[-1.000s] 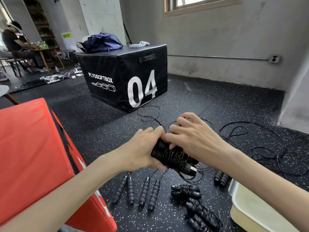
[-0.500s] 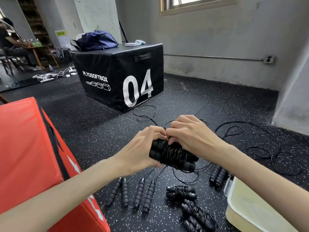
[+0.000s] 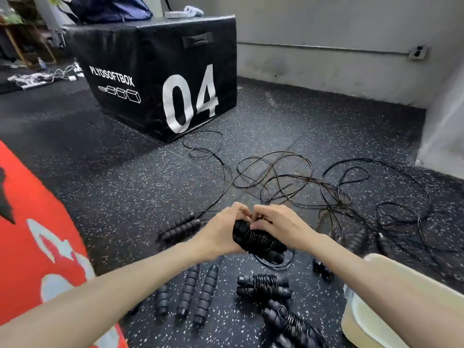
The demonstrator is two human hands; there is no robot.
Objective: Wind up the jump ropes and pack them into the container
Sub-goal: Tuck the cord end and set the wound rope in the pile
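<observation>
Handles (image 3: 256, 241), wound with cord, slant down to our right; our left hand (image 3: 221, 232) grips them, right hand (image 3: 278, 227) seemingly pinching cord; loose ropes (image 3: 288, 177) beyond, container (image 3: 361, 320) right.

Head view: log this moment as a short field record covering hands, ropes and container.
left hand: left hand grips the bundled rope handles
right hand: right hand pinches the cord at the bundle's top
wound ropes on floor: at least two, e.g. wound rope
unwound cords: loose cords spread on the floor
container: container at lower right; its inside is barely visible
</observation>
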